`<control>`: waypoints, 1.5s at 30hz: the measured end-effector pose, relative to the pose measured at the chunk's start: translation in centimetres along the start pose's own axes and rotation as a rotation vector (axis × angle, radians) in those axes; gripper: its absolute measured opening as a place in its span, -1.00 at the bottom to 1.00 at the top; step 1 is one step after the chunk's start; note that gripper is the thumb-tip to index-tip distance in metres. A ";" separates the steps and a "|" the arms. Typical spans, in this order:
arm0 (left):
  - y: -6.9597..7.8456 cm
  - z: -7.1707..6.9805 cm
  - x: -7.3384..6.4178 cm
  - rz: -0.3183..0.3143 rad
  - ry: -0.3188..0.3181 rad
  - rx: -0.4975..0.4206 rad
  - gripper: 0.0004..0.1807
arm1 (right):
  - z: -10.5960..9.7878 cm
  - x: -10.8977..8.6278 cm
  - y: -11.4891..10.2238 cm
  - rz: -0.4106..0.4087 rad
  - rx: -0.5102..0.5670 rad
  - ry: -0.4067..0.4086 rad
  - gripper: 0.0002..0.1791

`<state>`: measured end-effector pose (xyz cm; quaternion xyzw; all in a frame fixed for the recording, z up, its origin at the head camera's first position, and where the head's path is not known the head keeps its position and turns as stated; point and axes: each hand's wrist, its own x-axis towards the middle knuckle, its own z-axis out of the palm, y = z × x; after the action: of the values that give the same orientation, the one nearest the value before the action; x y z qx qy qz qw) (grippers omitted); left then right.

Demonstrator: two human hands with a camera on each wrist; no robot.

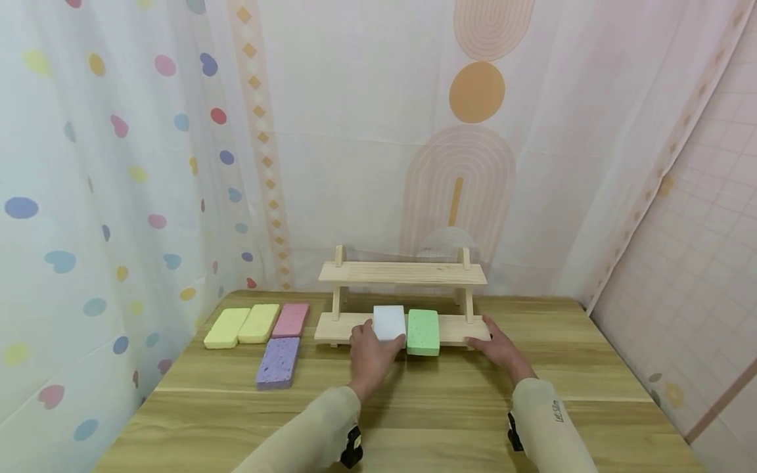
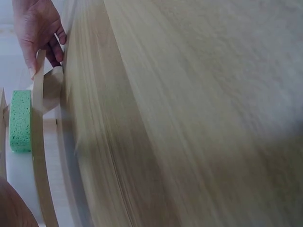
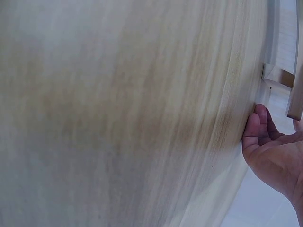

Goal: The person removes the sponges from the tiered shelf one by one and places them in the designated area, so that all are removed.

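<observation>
Two hands at a two-tier wooden stand (image 1: 402, 272) set on a wood-grained table (image 1: 449, 427). The left hand (image 1: 371, 358) has its thumb and fingers parted by the breadth of a white block (image 1: 389, 322) and holds it by opposite sides, over the lower board and left of centre. This side hold probably serves to square the block without covering its top. Whether the block's full weight rests on the board cannot be told.

Just to its right, a green sponge (image 1: 423, 332) lies flat on the same board, untouched, its front end seeming to jut a little past the edge; its long side runs front to back, perhaps so that several pieces can share the shelf. The right hand (image 1: 503, 348) is bent around the right end of the lower board, digits partly curled (the left-wrist view shows the thumb against the board and the other fingers lower, near the table); it likely steadies the light stand against a nudge.

Left of the stand, two yellow sponges (image 1: 259, 323) and a pink sponge (image 1: 291, 320) lie side by side in a row, with a purple sponge (image 1: 278, 362) in front of the pink one, presumably grouped within the left hand's reach.
</observation>
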<state>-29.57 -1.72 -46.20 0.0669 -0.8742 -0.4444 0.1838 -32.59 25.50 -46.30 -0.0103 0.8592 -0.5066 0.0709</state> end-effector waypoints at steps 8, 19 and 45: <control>0.0 0.6 0.1 -0.016 -0.001 0.033 0.03 | 0.1 0.1 0.0 0.010 -0.008 0.004 0.03; 0.0 0.6 0.0 -0.024 -0.002 0.031 -0.05 | 0.1 0.2 0.3 0.030 0.021 0.005 0.04; -0.5 -0.1 0.5 -0.052 -0.025 0.042 -0.06 | 0.0 0.1 0.1 0.013 0.025 -0.003 0.03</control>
<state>-29.99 -2.27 -46.43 0.0879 -0.8836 -0.4313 0.1596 -32.72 25.55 -46.41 -0.0045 0.8527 -0.5168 0.0755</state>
